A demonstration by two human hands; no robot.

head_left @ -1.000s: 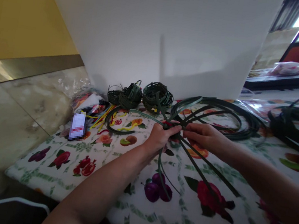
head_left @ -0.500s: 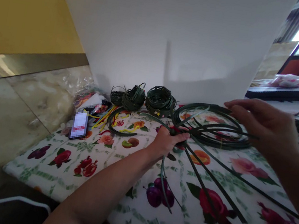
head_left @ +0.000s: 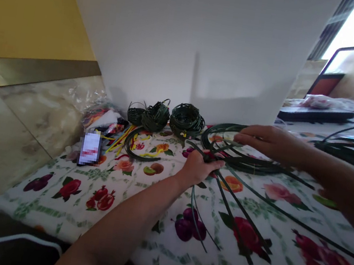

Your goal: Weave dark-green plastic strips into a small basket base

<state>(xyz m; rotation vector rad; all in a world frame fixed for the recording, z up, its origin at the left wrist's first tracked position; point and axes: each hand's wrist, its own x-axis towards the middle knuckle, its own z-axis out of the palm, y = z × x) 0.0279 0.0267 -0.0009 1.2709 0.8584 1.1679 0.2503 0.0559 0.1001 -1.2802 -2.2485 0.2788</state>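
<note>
Left hand (head_left: 200, 166) is closed tight on the crossing point of the dark green strips (head_left: 235, 206), just left of the coil (head_left: 245, 165) and on its near side. The fist is held low at the fruit-print tablecloth (head_left: 87, 190). Loose strip ends are fanned out from the fist, away from the coil toward the near edge, and lie flat on the cloth.

Right hand (head_left: 264, 142) is stretched over the coil, palm down, fingers extended leftward, fingertips at the coil's upper-left rim. Whether a strip is pinched cannot be told.

The coil itself is laid flat on the cloth: several loops of the same dark strip.

Three small woven baskets (head_left: 187, 118) are lined up left of the coil, at the foot of the white board (head_left: 194, 41). Coloured strips (head_left: 122, 138), yellow and red, are scattered further left of the coil. A plastic bag (head_left: 99, 113) is seen beyond those, furthest from the coil.
</note>
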